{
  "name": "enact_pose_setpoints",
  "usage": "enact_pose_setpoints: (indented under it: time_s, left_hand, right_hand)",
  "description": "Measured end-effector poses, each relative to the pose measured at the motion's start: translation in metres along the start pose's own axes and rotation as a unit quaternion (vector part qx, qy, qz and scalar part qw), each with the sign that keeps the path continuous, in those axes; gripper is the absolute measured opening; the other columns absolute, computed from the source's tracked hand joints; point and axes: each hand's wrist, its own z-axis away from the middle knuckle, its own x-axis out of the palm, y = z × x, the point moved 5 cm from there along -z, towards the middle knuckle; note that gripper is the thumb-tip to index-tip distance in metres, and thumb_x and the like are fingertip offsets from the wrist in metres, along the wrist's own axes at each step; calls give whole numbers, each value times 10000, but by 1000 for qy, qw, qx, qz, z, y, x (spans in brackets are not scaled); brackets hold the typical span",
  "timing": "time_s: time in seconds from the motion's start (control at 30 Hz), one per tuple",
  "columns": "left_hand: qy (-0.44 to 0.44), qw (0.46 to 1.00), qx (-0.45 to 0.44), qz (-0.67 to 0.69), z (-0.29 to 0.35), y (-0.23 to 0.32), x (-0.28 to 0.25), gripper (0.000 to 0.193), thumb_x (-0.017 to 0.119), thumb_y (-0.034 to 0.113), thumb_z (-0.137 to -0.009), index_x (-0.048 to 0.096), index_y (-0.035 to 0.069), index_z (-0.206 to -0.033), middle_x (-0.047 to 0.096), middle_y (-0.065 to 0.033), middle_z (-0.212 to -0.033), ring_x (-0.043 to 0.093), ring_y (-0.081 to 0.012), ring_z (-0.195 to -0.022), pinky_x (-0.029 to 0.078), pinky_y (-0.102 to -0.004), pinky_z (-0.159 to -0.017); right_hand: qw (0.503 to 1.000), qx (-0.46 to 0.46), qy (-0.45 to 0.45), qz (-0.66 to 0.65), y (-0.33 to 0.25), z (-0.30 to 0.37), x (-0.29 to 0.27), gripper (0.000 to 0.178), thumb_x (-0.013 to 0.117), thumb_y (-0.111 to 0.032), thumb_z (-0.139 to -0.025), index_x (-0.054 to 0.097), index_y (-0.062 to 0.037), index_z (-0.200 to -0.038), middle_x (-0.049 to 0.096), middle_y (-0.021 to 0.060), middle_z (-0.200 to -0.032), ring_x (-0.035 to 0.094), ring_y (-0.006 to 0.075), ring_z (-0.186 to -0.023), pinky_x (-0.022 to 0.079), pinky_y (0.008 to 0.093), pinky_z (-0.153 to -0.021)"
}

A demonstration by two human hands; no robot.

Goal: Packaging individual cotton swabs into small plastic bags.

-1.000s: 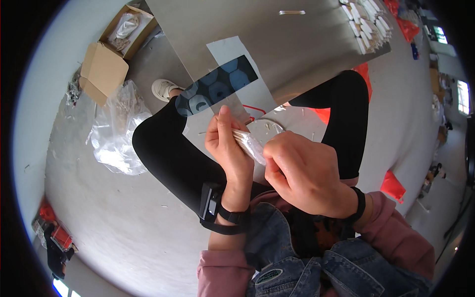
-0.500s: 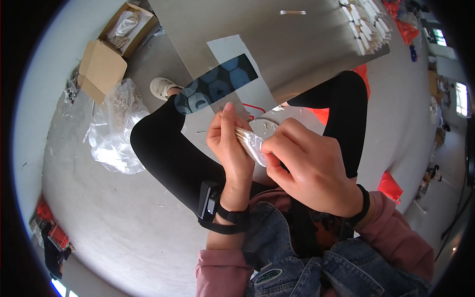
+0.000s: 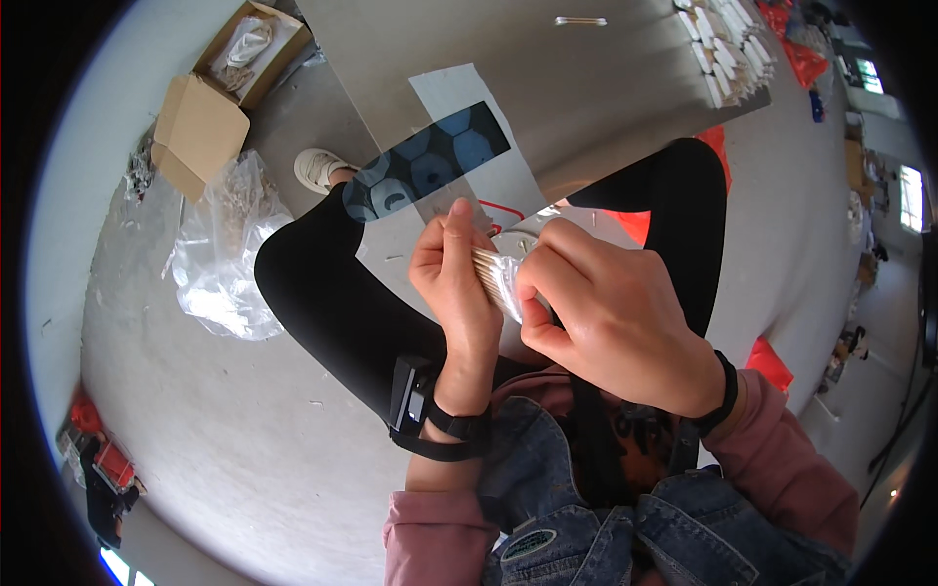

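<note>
Left to right about the grip: one open cardboard box (image 3: pixel 201 132), far out to the left and beyond it; one clear plastic bag (image 3: pixel 220 293), on the floor left of it; one dark, blue-patterned strip (image 3: pixel 430 166), just beyond the left thumb; the left hand (image 3: pixel 454 288), one of two, closed with thumb and fingers about the sticks of a single swab bundle (image 3: pixel 485 268), which lies slantwise between the hands; its glossy wrapper (image 3: pixel 504 280), one, at the bundle's right side, the sticks inside too overlapped to count; one loose swab (image 3: pixel 580 20), well beyond the grip on the table (image 3: pixel 625 98); the right hand (image 3: pixel 616 327), thumb and forefinger pinching the wrapper's near end; one stack of white packs (image 3: pixel 723 49), beyond and right, too crowded to count; one red bag (image 3: pixel 770 363), right of the right wrist. The bundle is probably very light, its sticks stiff but snappable, its wrapper thin, slippery and easily torn; best held around mid-stick, with only a light fingertip pinch on the film.
</note>
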Motion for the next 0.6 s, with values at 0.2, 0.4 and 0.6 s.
enact_pose_setpoints:
  time_s: [0.2, 0.4, 0.6]
  left_hand:
    - [0, 1000, 0, -9, 0, 0, 1, 395, 648, 200, -978, 509, 84, -626, 484, 24, -565, 367, -40, -493, 267, -227, -467]
    - [-8, 999, -30, 38, 0, -2, 2, 390, 635, 199, -980, 516, 85, -625, 492, 12, -569, 413, -57, -483, 292, -229, -460]
    - [-7, 998, -47, 35, -7, -8, -9, 349, 555, 231, -999, 460, 82, -698, 460, -45, -530, 417, -130, -391, 307, -272, -374]
  right_hand:
    - [1000, -9, -10, 23, 1, 1, 4, 265, 728, -14, -678, 515, -78, -821, 521, 67, -809, 570, 264, -607, 456, 360, -500]
    - [999, -33, 29, 14, 4, 5, 2, 245, 724, -53, -681, 525, -74, -821, 497, 50, -796, 563, 215, -610, 450, 324, -488]
    - [990, 49, -9, -132, 14, 22, -24, 206, 707, -59, -717, 536, -89, -828, 520, 29, -797, 592, 195, -626, 460, 317, -498]
